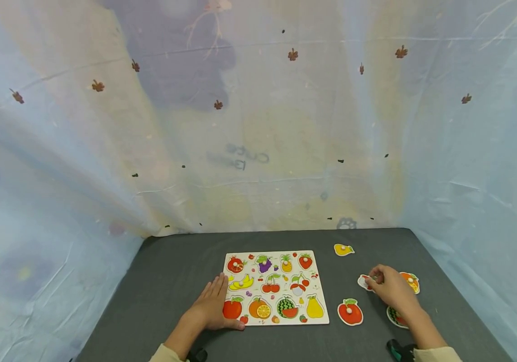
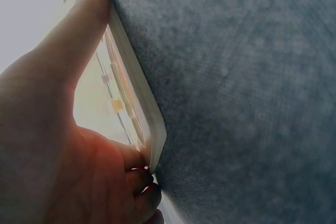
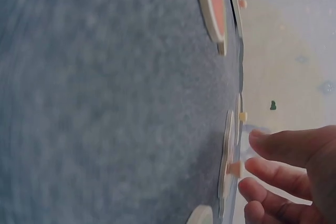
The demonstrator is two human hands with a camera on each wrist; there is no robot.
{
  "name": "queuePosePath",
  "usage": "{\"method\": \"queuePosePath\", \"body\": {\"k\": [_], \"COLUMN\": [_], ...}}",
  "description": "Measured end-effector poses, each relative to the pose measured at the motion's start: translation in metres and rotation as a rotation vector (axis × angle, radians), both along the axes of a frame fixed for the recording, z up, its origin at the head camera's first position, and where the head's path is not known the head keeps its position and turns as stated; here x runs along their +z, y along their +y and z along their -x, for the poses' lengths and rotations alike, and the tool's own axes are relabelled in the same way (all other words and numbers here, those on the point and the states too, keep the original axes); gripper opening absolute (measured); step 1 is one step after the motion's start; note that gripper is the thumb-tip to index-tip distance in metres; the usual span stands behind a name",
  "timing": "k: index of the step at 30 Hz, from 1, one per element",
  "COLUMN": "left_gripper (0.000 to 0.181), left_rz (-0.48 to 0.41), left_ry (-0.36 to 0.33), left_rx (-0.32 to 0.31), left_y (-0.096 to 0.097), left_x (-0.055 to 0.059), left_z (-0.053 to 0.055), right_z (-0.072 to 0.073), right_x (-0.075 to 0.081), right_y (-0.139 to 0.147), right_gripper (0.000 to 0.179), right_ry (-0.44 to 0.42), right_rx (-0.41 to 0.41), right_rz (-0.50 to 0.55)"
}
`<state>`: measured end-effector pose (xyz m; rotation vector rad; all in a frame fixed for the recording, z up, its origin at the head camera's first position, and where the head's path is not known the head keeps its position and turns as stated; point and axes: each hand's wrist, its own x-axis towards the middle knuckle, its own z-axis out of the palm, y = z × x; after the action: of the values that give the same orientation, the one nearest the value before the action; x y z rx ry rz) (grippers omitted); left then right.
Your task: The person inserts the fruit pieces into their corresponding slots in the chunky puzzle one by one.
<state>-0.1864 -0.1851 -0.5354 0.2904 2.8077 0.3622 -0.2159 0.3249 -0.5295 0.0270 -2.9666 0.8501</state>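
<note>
A white wooden fruit puzzle board (image 1: 316,289) lies flat on the table. My left hand (image 1: 213,306) rests at its left edge, fingers straight and thumb along the front edge; in the left wrist view, that hand (image 2: 79,129) touches the board's side (image 2: 137,85). To the right of the board, my right hand (image 1: 394,289) reaches over a white-rimmed puzzle piece (image 1: 361,282) with some red on it, mostly hidden. In the right wrist view, the thumb and fingers of the right hand (image 3: 283,177) are apart, close to a piece's knob (image 3: 235,169).
A pear piece (image 1: 343,250) lies at the back, an apple piece (image 1: 350,312) nearer the front. An orange piece (image 1: 410,282) and a watermelon piece (image 1: 393,317) are partly covered by the right hand and arm. A patterned curtain (image 1: 258,201) encloses the grey table (image 1: 177,266).
</note>
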Motion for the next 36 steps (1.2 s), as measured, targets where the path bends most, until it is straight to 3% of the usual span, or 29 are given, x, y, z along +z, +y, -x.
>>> {"method": "queuePosePath", "body": {"k": [20,36], "left_gripper": [0.143,0.141], "left_rz": [-0.025,-0.032], "left_ry": [0.001,-0.02], "left_rx": [-0.007,0.005], "left_y": [0.002,0.003], "left_x": [0.003,0.01], "left_z": [-0.004,-0.006], "right_z": [-0.002,0.001], "right_x": [-0.002,-0.001], "right_y": [0.009,0.002], "right_gripper": [0.027,0.026], "right_ry": [-0.071,-0.082], "right_rx": [-0.074,-0.072], "right_rz": [-0.044,-0.032]}}
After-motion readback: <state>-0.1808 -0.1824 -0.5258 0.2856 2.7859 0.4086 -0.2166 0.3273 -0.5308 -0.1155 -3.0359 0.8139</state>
